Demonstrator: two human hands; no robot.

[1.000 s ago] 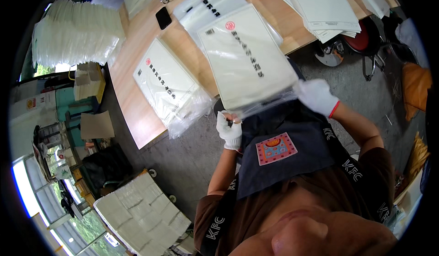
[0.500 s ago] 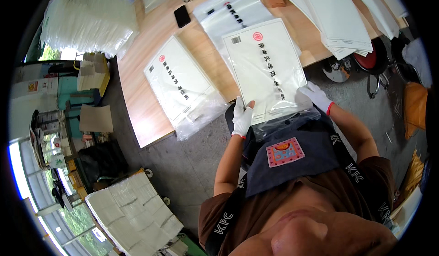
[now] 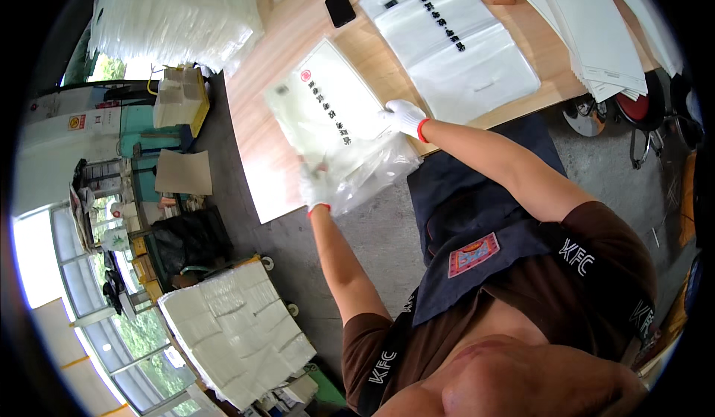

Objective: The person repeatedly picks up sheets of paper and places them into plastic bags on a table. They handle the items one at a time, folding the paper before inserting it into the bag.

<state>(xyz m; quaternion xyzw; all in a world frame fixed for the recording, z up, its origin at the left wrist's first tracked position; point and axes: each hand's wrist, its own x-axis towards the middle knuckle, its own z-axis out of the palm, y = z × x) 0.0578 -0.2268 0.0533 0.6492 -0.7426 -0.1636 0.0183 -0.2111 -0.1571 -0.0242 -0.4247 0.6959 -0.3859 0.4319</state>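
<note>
White-gloved left hand [image 3: 314,188], white-gloved right hand [image 3: 405,117], at crinkly plastic-sleeved rectangular stack [image 3: 328,100], each grip unclear

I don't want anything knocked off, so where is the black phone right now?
In the head view, the black phone lies on the wooden table near the top, slightly left of centre, just left of the clear printed bags.

Gloved hands [image 3: 406,119] at plastic-bagged paper stack [image 3: 328,108], black phone [image 3: 340,9] beyond

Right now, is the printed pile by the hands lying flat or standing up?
Flat. The printed pile lies face up on the table, left hand and right hand at its edges.
</note>
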